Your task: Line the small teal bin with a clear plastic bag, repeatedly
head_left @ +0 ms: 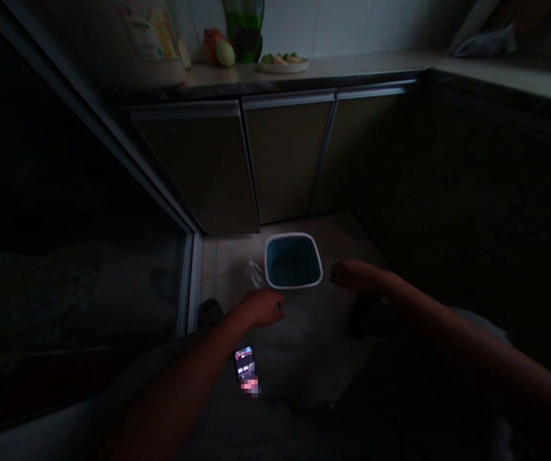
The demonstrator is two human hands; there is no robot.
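Observation:
A square waste bin (293, 261) with a white rim and a blue-green inside stands on the tiled floor in front of the cabinets. My left hand (264, 307) hangs just below its near left corner, with the fingers curled. My right hand (352, 275) is to the right of the bin, a short way from its rim, and is also curled. Neither hand touches the bin. A crumpled piece of clear plastic (255, 274) lies on the floor left of the bin. Dim light hides whether either hand holds something small.
A phone (245, 365) with a lit screen lies below my left forearm. Dark shoes (209, 314) show at the left. Closed cabinet doors (285, 153) stand ahead, under a countertop (333, 69) holding a plate of food. A dark glass door frame (189, 282) runs along the left.

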